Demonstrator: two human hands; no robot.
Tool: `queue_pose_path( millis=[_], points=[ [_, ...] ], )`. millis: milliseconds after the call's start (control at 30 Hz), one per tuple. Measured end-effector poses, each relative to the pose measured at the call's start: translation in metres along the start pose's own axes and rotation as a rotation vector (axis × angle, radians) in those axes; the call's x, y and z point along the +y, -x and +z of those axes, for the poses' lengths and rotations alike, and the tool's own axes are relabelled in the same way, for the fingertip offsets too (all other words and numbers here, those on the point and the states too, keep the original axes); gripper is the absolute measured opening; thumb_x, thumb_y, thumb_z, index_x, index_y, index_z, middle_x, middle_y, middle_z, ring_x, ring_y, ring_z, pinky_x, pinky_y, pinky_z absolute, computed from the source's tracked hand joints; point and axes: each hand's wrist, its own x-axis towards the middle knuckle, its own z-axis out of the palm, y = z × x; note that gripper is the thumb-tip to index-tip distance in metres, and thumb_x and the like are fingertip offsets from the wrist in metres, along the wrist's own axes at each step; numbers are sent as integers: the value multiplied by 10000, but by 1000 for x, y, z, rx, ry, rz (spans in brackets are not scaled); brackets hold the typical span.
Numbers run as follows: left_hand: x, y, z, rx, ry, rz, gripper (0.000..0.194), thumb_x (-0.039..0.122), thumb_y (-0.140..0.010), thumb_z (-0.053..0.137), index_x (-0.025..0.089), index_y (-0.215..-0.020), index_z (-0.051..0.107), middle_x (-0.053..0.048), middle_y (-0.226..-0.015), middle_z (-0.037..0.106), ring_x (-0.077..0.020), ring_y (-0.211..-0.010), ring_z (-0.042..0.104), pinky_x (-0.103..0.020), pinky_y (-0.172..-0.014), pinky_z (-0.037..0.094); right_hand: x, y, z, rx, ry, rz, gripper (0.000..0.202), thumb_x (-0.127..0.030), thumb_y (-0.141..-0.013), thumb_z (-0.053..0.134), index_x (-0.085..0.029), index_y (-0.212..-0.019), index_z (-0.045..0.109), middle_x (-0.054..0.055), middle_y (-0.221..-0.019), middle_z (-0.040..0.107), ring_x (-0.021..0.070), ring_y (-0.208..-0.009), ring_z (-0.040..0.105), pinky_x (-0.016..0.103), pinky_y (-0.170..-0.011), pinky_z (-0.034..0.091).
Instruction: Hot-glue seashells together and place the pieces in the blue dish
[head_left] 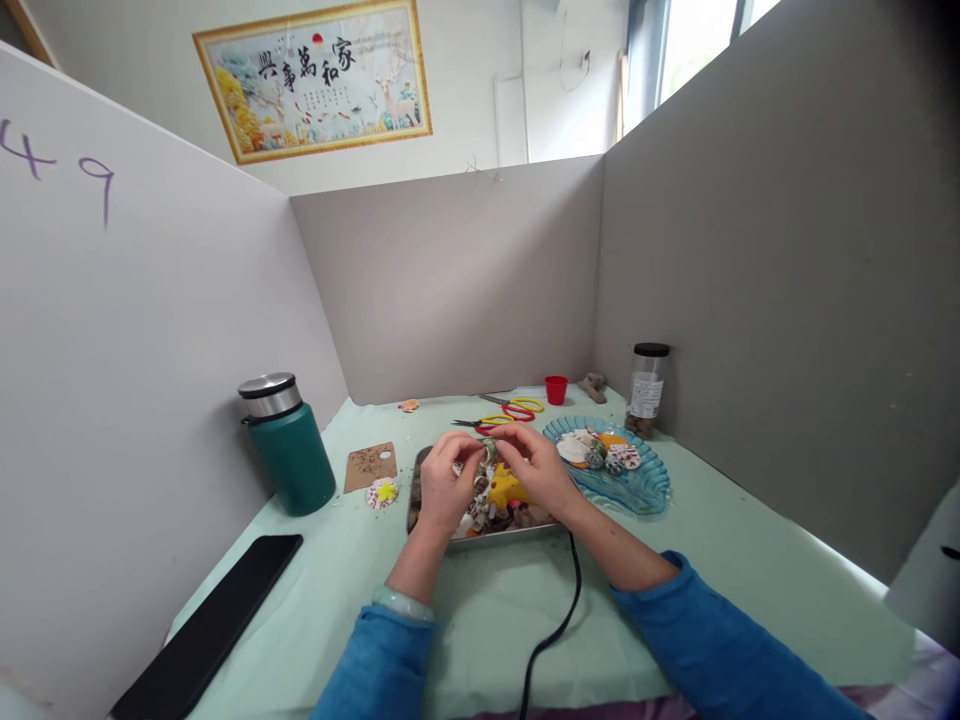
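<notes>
My left hand and my right hand meet above a metal tray, fingertips pinched together. Between them is a small greenish piece that looks like a shell; the fingers partly cover it. Shells, small stones and a yellow starfish-shaped piece fill the tray beneath. Just left of the tray lies a speckled white disc with a yellow star on it. A blue shell-shaped plate, to the right of my right hand, carries several shells and an orange piece.
Scissors with red and yellow handles lie behind the tray, near a red cup. A green bottle and a brown card are at left. A lidded jar stands back right. A black cable runs toward me. Grey panels enclose the table.
</notes>
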Motion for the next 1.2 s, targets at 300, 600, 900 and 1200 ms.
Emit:
queue_pose_path(
  millis=[300, 600, 900, 1200],
  points=[
    [2, 1, 0, -50, -71, -25, 85, 183, -824, 573, 190, -766, 634, -24, -755, 659, -135, -684, 595, -251, -663, 490, 1, -1, 0, 34, 2, 43, 181, -295, -877, 526, -186, -919, 665, 50, -849, 656, 155, -671, 595, 268, -605, 487],
    [-13, -1, 1, -6, 155, -220, 81, 251, -797, 610, 181, -780, 649, -33, -843, 644, -129, -707, 584, -233, -630, 490, -8, 0, -3, 41, 50, -21, 233, -324, -925, 476, -185, -919, 662, 61, -895, 650, 164, -731, 596, 263, -620, 474],
    [-17, 1, 2, 13, 210, -293, 123, 299, -790, 632, 179, -797, 658, -15, -753, 627, -122, -657, 563, -233, -620, 489, -9, 1, -1, 10, 77, -74, 144, -255, -874, 555, -185, -956, 649, 53, -895, 655, 154, -728, 581, 262, -636, 462],
    [-11, 1, 0, -38, 102, -183, 94, 256, -832, 576, 185, -802, 631, -24, -794, 621, -126, -688, 569, -240, -642, 485, -4, 0, -2, 15, 65, -71, 131, -246, -863, 560, -196, -922, 665, 53, -909, 664, 168, -766, 595, 276, -656, 468]
  ],
)
